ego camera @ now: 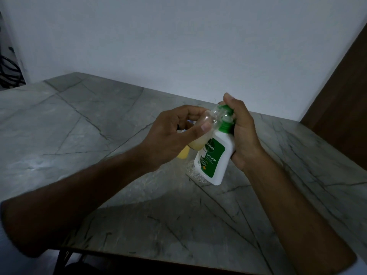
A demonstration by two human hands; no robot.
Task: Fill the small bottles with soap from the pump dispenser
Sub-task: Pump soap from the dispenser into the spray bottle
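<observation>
Grey-white wall behind, brown panel at far right, dark cables at far left. Marble-patterned desk, grey with dark veins, dimly lit, carrying the work near its middle. Right hand: closed round the white pump dispenser, palm against its side, thumb on top of the green pump head, apparently so that one hand can both steady the body and press. Dispenser tilted, base lifted off or barely touching the desk, green label facing the camera, nozzle turned toward the left hand. Left hand: fingers and thumb pinched round a small clear bottle, held slanted with its open neck up against the nozzle, evidently to catch the soap; yellowish liquid pooled in its lower part, upper part clear, so judged partly filled. Second small bottle, yellow, mostly hidden below the left hand; standing or lying cannot be told. Clear bubbled item on the desk under the dispenser base, identity unclear. Step judged: pumping into the held bottle; risk of soap missing the narrow neck.
</observation>
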